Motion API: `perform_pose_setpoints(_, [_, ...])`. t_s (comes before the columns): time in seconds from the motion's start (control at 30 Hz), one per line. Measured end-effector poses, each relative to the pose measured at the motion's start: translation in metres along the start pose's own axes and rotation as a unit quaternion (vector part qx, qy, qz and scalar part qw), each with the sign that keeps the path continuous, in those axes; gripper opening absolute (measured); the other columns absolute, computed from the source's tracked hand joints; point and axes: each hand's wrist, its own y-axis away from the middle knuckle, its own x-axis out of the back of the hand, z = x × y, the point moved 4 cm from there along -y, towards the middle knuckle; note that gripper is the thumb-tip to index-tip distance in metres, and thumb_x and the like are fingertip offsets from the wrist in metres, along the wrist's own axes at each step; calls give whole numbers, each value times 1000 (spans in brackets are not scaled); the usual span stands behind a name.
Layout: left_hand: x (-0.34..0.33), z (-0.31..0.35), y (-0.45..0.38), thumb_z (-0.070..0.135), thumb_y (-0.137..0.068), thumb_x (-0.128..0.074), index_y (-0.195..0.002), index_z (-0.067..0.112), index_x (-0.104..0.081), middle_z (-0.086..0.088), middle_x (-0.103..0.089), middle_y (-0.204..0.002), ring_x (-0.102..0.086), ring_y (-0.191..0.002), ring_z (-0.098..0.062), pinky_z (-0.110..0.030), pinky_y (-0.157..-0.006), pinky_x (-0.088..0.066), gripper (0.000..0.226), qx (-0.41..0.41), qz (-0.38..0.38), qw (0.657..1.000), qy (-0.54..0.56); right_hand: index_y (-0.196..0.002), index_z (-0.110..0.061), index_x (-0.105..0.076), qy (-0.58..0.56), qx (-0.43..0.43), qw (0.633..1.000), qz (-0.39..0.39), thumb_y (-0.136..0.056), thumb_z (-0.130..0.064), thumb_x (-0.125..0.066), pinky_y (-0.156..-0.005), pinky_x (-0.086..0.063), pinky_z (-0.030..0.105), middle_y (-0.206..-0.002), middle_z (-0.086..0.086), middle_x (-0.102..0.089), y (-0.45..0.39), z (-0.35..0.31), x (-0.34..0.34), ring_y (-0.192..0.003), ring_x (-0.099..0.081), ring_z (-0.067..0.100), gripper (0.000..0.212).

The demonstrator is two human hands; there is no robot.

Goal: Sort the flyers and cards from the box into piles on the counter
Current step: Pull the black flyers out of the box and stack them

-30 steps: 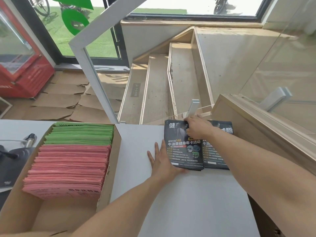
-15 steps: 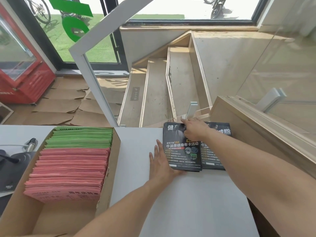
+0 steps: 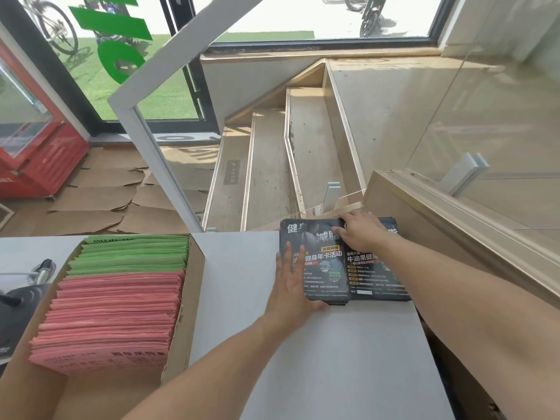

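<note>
Left hand [image 3: 291, 286] slid onto the left flyer pile [image 3: 324, 268]; right hand [image 3: 360, 233] stays.

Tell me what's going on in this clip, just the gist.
A person is squaring up a pile of black flyers on the white counter. The left hand lies flat against the pile's near-left edge; the right hand presses on its far edge. A second black pile lies right beside it, under the right forearm. The cardboard box on the left holds pink sheets and green sheets, not yet sorted out.
</note>
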Motion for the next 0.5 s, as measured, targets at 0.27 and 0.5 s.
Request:
perform_pose_setpoints(0.27, [-6,-1,-4,59,-72,-81,-160,26,7,3,28,-164,30,-149,-28,-49,-126,-4,128,15,-26,998,-55,-147,-19,-42,-19,3,1000,-8,-103,-50,-39,-116,-27,45,-152,8,-44,1,-3,7,-138,-40,30,55])
perform_pose_setpoints(0.5, [-4,9,-3,81,-69,-63,-156,27,18,-4,37,-160,44,-142,-30,-67,-118,8,131,-6,-27,969,-246,-152,-25,-35,-39,-49,998,10,-105,-47,-31,-119,-7,64,-159,5,-33,2,16,7,-148,-21,28,52])
